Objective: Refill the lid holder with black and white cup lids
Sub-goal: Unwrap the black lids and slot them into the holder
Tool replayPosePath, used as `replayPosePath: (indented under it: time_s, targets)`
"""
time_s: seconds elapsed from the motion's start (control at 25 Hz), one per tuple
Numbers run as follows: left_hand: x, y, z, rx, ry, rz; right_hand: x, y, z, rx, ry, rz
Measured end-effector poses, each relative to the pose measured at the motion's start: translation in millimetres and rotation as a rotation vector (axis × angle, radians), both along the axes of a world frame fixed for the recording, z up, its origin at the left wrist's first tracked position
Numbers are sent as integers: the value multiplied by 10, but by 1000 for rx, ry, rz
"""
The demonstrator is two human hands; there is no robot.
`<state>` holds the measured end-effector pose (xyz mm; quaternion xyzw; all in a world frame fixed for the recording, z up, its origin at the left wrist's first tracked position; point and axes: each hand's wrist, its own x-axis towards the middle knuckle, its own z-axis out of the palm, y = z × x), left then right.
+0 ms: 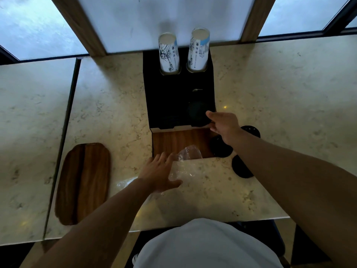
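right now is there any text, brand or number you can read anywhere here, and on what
None can be read.
Left cup stack: dark line drawing, a blue patch and small round marks; too blurred to read.
Right cup stack: drawing, blue band, round marks and a column of tiny print; too small to read.
Black holder: no lettering visible.
Black lids, plastic bag, wooden tray: no print visible.

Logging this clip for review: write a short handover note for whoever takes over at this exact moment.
Right hand: at the right front slot of the black holder, on a black lid; the grip itself is hard to see.
Left hand: open, fingers spread on the clear plastic bag.
Three loose black lids lie on the counter by the holder.
Done: some black lids loaded.
Left: the loose black lids; no white lids are visible.
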<state>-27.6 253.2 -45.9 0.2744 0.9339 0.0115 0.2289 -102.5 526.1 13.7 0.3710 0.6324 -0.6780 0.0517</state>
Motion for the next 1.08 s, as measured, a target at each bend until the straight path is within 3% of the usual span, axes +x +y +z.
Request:
replayPosePath:
  time_s: [0.48,1.08]
  targets:
    - [-167,-27,-74,-42,-24,-18,-618,-124,-48,603,-47,186]
    - [-182,-41,-133,-25,2,-16,-828,-256,-78,753,-123,404]
